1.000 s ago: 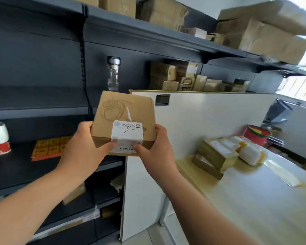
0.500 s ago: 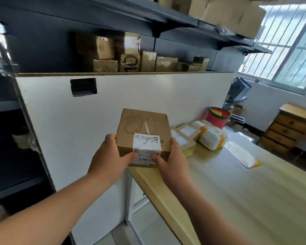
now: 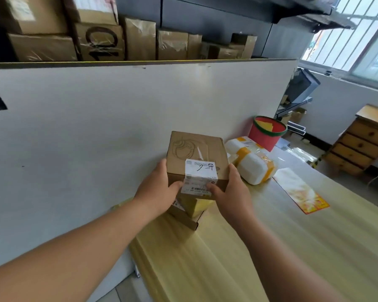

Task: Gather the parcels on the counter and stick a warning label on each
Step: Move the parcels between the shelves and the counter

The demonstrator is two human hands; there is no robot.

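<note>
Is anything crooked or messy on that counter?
A little. The yellow parcel sits skewed on the flat box under it, corners not lined up. The white label on the brown box bends over its edge. Nothing looks spilled or torn.

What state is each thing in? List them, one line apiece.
Cardboard box: closed, taped, held over the stacked parcels.
Left hand: grips the box's left side.
Right hand: grips the box's right side.
White parcel: lying on the counter, bound with yellow tape.
Red bucket: upright, open-topped.
Chest of drawers: drawers shut.
</note>
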